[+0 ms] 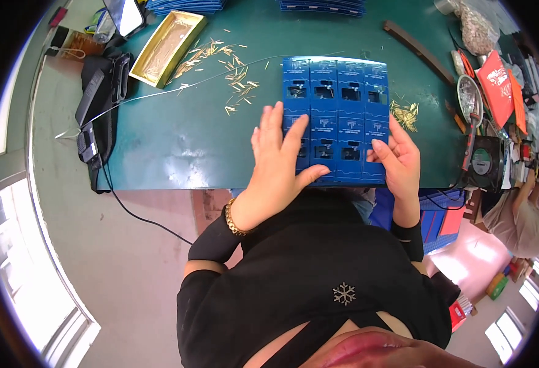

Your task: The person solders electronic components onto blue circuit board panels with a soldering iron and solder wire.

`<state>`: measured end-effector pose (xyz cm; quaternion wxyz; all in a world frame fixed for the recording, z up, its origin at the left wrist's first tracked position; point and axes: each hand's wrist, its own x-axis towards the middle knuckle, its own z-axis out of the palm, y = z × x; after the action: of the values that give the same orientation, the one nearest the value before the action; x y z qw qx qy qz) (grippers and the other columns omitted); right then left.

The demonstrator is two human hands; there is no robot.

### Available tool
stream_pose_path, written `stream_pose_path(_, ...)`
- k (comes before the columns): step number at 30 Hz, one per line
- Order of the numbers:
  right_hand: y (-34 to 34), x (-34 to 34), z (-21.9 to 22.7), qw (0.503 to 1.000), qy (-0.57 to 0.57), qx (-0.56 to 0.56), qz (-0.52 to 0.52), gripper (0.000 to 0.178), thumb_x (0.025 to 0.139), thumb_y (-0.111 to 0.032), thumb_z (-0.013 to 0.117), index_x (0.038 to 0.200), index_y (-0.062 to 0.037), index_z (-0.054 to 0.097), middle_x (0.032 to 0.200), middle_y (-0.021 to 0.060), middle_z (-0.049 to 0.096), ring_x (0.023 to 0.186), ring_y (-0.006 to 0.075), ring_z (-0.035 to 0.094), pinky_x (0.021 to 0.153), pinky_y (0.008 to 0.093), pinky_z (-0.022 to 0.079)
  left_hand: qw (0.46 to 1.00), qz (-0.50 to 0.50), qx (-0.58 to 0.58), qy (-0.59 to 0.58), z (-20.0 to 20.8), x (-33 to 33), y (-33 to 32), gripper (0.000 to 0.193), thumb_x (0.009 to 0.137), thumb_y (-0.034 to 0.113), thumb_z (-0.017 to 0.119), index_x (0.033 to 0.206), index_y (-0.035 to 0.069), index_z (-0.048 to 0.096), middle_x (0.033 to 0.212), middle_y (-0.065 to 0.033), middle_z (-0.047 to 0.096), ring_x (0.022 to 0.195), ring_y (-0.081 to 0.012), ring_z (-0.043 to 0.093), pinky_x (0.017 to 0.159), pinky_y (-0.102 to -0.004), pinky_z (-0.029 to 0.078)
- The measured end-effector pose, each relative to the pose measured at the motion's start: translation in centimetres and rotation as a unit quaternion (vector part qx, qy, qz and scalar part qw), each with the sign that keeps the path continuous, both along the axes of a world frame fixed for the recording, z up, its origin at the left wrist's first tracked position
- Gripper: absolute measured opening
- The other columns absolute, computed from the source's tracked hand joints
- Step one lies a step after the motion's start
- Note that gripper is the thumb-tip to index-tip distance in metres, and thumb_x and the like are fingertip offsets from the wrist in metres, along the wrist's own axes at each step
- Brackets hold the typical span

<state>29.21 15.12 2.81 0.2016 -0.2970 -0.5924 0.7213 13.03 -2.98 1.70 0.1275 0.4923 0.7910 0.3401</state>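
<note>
A blue printed card sheet (354, 105) with rows of small cut-out windows lies at the near edge of the green table. My left hand (268, 168) rests over its left side, fingers spread, the fingertips reaching across the left column. On the other side, my right hand (404, 164) grips the right edge between thumb and fingers. Small golden strips (237, 78) are scattered beyond my left hand. More of these strips form a little heap (405, 115) just past the sheet's right edge.
A yellow-rimmed tray (198, 23) stands at the far left near a phone (124, 15). Stacks of blue sheets (321, 5) line the far edge. A brown bar (418, 50), a red-handled round tool (469, 101) and red packets (496, 86) lie right. Another person (516, 224) is at far right.
</note>
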Motion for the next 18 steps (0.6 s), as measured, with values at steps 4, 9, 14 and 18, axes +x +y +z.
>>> stream_pose_path(4, -0.3, 1.0, -0.7, 0.980, -0.081, 0.176, -0.050, 0.054, 0.092, -0.001, 0.061, 0.143, 0.0052, 0.042, 0.090, 0.0040, 0.067, 0.066, 0.0052, 0.056, 0.061, 0.0206, 0.048, 1.000, -0.018, -0.012, 0.002, -0.4, 1.0, -0.3, 0.078, 0.082, 0.024, 0.076, 0.147, 0.008, 0.036, 0.156, -0.0323, 0.014, 0.144, -0.0512, 0.017, 0.107, -0.0689, 0.019)
stream_pose_path(9, -0.8, -0.6, -0.1, 0.900, -0.212, 0.376, -0.054, 0.047, 0.091, -0.009, 0.066, 0.135, 0.0009, 0.054, 0.066, 0.0020, 0.061, 0.052, 0.0046, 0.048, 0.051, 0.0216, 0.042, 0.999, -0.018, 0.017, 0.037, -1.3, 1.4, -0.7, 0.081, 0.081, 0.024, 0.077, 0.148, 0.008, 0.035, 0.155, -0.0339, 0.014, 0.141, -0.0523, 0.022, 0.104, -0.0718, 0.019)
stream_pose_path(14, -1.0, -0.9, 0.7, 0.850, -0.286, 0.441, -0.034, 0.047, 0.090, -0.017, 0.068, 0.133, -0.0039, 0.057, 0.059, 0.0066, 0.048, 0.048, 0.0079, 0.045, 0.050, 0.0249, 0.041, 0.998, -0.044, 0.009, 0.046, -1.3, 1.3, -1.6, 0.082, 0.078, 0.025, 0.079, 0.148, 0.013, 0.037, 0.155, -0.0358, 0.011, 0.143, -0.0523, 0.021, 0.102, -0.0743, 0.017)
stream_pose_path(18, -0.3, -0.6, 0.0, 0.858, -0.280, 0.429, -0.027, 0.043, 0.091, -0.014, 0.067, 0.131, -0.0014, 0.058, 0.060, 0.0041, 0.054, 0.050, 0.0062, 0.046, 0.050, 0.0235, 0.041, 0.999, -0.033, 0.016, 0.028, -1.3, 1.1, -1.4, 0.075, 0.077, 0.026, 0.080, 0.143, 0.013, 0.045, 0.156, -0.0353, 0.011, 0.143, -0.0519, 0.020, 0.101, -0.0762, 0.016)
